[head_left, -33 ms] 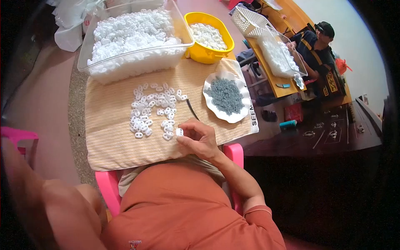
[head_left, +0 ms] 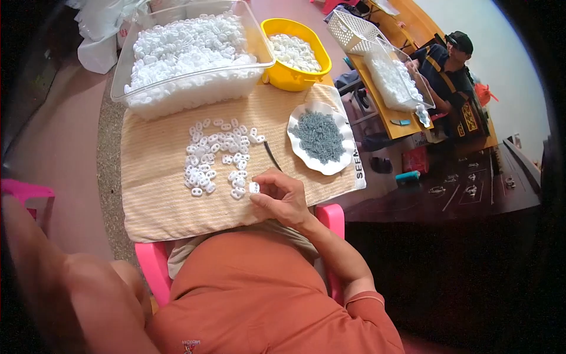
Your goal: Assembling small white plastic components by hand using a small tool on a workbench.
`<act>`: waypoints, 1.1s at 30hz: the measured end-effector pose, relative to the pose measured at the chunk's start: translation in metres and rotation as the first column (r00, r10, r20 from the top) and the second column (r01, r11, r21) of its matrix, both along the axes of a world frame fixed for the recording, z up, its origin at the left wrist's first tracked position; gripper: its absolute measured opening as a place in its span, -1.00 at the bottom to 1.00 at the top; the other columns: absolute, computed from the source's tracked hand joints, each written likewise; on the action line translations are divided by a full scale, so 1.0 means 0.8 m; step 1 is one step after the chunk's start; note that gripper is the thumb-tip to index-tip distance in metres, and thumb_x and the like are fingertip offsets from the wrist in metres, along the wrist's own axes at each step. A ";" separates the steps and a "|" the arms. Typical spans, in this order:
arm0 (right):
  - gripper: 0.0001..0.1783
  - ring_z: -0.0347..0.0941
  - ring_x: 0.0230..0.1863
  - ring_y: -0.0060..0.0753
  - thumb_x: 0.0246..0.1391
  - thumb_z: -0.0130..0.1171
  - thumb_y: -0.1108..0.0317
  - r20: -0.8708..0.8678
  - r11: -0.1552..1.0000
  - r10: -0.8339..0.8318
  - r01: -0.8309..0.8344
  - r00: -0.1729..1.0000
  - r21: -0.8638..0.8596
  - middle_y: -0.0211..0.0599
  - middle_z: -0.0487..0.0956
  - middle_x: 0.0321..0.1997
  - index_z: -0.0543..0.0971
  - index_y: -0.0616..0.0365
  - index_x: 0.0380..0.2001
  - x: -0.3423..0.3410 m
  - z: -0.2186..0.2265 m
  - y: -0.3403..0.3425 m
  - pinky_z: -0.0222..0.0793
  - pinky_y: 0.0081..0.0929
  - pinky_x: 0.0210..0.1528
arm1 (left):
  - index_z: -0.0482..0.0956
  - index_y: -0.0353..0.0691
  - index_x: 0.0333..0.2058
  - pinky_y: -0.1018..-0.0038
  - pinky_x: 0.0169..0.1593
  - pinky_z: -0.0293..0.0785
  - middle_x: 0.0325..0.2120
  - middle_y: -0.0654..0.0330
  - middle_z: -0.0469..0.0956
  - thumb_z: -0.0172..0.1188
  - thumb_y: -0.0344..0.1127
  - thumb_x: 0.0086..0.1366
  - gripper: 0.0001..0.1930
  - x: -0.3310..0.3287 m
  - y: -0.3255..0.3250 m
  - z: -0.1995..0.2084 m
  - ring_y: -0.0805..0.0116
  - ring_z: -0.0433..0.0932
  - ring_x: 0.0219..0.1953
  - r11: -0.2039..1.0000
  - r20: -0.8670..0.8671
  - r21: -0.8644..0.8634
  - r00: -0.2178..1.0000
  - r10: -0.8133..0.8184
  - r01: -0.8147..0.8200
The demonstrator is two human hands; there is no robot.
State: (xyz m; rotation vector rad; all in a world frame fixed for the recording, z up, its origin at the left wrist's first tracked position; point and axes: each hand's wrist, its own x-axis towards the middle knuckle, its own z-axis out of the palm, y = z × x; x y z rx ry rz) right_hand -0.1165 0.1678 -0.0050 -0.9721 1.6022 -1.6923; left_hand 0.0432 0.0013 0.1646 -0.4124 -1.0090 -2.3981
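Observation:
My right hand rests low over the cloth-covered table. Its thumb and fingers pinch a small white two-hole plastic piece. Beside those fingertips lie many loose white two-hole pieces, spread in a rough arch on the cloth. A thin black stick-like tool lies just beyond my right hand. Further right, a white wavy-edged plate holds a heap of small grey-green pieces. My left arm is raised at the lower left, blurred and close, and its hand is out of the picture.
A large clear bin of white pieces stands at the table's far left. Next to it is a yellow tub with off-white pieces. At the right, a person sits by another table with a clear bin. A pink chair is under me.

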 end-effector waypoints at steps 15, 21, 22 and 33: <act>-0.70 0.32 -0.44 -0.75 -0.01 0.30 0.55 0.051 0.999 -0.032 0.031 0.998 0.023 -0.45 0.46 -0.36 0.55 0.33 -0.16 0.006 0.009 -0.002 0.22 -0.75 -0.43 | 0.42 -0.13 -0.36 0.23 -0.22 0.45 -0.32 0.20 0.36 0.06 -0.16 0.34 -0.82 0.005 -0.017 0.015 0.16 0.42 -0.25 0.998 -0.002 -0.062 1.000 -0.021 0.021; -0.71 0.36 -0.43 -0.73 0.00 0.28 0.58 0.206 1.000 -0.008 0.014 0.978 -0.026 -0.41 0.47 -0.30 0.55 0.34 -0.16 0.008 0.008 -0.001 0.24 -0.75 -0.44 | 0.43 -0.13 -0.35 0.21 -0.20 0.45 -0.30 0.19 0.36 0.06 -0.15 0.34 -0.80 0.011 -0.027 0.016 0.14 0.42 -0.23 0.997 0.004 -0.069 1.000 -0.014 0.014; -0.72 0.38 -0.41 -0.72 0.00 0.28 0.59 0.210 1.000 -0.007 0.010 0.978 -0.010 -0.40 0.48 -0.29 0.55 0.35 -0.16 0.007 0.005 0.000 0.26 -0.74 -0.43 | 0.43 -0.14 -0.35 0.21 -0.20 0.45 -0.30 0.18 0.36 0.06 -0.14 0.34 -0.80 0.011 -0.027 0.015 0.14 0.42 -0.23 0.998 0.005 -0.068 1.000 -0.019 0.019; -0.71 0.42 -0.39 -0.70 -0.01 0.26 0.63 0.142 1.000 -0.019 0.018 0.990 0.003 -0.39 0.49 -0.29 0.54 0.36 -0.16 0.006 0.001 0.001 0.35 -0.71 -0.38 | 0.44 -0.14 -0.35 0.18 -0.16 0.46 -0.26 0.16 0.37 0.07 -0.11 0.34 -0.77 0.007 -0.026 0.013 0.12 0.42 -0.19 0.996 0.008 -0.064 0.998 -0.065 0.065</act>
